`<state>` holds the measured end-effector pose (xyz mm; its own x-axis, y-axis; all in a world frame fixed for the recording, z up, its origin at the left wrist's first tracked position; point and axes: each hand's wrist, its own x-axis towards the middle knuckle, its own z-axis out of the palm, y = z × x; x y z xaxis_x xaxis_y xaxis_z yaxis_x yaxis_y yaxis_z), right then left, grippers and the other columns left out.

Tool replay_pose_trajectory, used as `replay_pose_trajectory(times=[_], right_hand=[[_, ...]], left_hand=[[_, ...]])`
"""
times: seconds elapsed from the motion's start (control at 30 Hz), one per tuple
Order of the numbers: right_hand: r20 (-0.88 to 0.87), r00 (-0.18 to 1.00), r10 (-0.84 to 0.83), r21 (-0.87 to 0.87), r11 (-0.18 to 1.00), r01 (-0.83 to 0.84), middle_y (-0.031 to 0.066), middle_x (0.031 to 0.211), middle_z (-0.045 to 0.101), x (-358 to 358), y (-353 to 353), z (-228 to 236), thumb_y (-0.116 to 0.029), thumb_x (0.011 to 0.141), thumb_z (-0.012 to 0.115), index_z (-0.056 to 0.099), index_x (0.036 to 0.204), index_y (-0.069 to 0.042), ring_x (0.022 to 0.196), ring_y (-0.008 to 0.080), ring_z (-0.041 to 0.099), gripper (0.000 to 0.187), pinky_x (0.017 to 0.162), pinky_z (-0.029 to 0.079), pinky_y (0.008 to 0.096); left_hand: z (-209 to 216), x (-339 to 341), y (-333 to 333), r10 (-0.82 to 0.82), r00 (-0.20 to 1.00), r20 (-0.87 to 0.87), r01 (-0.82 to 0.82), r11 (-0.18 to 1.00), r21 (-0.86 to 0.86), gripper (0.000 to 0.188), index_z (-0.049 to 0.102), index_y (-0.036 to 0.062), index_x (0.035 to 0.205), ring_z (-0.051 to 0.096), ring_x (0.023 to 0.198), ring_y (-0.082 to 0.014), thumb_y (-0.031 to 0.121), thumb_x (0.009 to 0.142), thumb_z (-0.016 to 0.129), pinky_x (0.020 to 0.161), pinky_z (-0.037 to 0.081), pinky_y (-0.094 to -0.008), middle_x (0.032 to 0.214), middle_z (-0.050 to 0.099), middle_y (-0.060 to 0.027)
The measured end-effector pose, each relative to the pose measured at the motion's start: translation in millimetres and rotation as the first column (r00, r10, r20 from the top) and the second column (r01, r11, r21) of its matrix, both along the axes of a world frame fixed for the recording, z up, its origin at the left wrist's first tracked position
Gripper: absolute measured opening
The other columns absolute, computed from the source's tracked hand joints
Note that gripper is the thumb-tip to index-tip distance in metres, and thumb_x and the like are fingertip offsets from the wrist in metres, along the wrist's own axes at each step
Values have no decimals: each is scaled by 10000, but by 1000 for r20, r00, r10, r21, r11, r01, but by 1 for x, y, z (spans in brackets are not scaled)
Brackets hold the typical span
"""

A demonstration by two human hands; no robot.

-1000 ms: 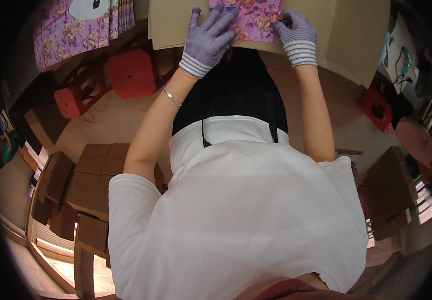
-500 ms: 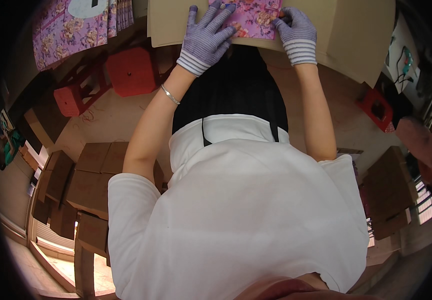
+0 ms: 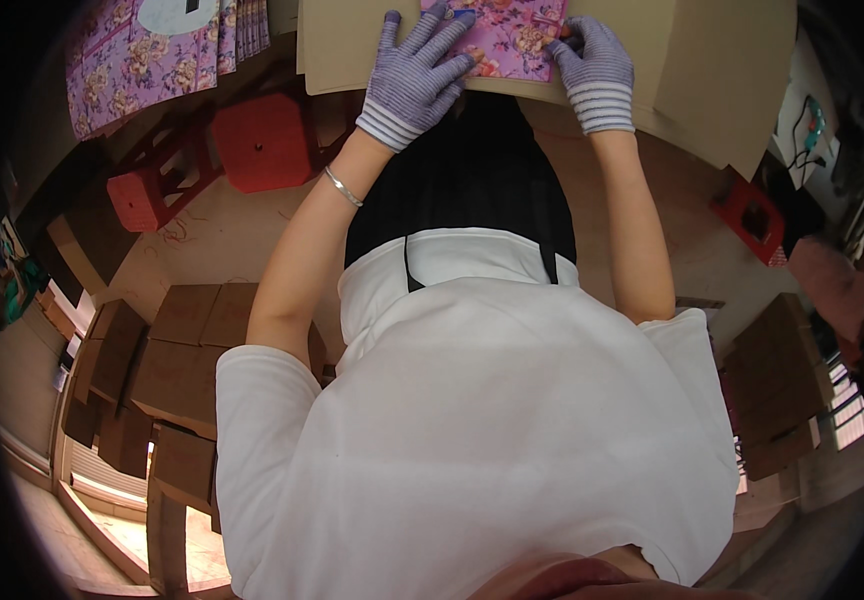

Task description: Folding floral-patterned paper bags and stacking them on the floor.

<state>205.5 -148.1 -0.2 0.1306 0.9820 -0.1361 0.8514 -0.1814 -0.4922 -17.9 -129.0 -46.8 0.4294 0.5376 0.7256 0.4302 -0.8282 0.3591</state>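
My left hand [image 3: 417,75], in a purple striped glove, lies flat with fingers spread on the left part of a pink flowered sheet [image 3: 512,35]. That sheet rests on a brown cardboard surface [image 3: 337,50] at the top of the view. My right hand [image 3: 592,65], gloved the same way, presses with curled fingers on the sheet's right edge. A thin silver bracelet [image 3: 342,187] circles my left wrist. My white shirt and dark apron fill the middle of the picture.
A stack of purple flowered sheets [image 3: 137,60] lies at the upper left. Two red plastic stools [image 3: 262,140] [image 3: 142,200] stand on the floor to my left, another red stool [image 3: 752,215] to my right. Brown cardboard boxes [image 3: 167,350] [image 3: 777,385] are piled on both sides.
Both hands stay on the flowered sheet. My left hand's fingers have spread slightly and shifted a little over the sheet. The right hand has hardly moved.
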Motion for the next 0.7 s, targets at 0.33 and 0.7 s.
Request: replay_pose_trajectory(times=[0.33, 0.7], right_hand=[[-24, 999, -32, -112, 993, 29, 34, 730, 604, 0, 3, 4, -220, 709, 766, 589, 1005, -64, 666, 170, 582, 379, 686, 499, 315], [-7, 1000, 3, -89, 996, -4, 47, 746, 610, 3, 4, 2, -223, 698, 769, 581, 988, -64, 675, 184, 584, 381, 687, 494, 321]], left_hand=[[19, -7, -7, -91, 993, 69, 106, 956, -273, 288, 629, 110, 960, 416, 1246, -359, 175, 679, 637, 1018, 235, -621, 1337, 468, -134], [1, -8, 0, -31, 996, -78, 28, 999, -38, 303, 613, 79, 986, 424, 1235, -371, 194, 706, 604, 1010, 260, -623, 1322, 479, -148]])
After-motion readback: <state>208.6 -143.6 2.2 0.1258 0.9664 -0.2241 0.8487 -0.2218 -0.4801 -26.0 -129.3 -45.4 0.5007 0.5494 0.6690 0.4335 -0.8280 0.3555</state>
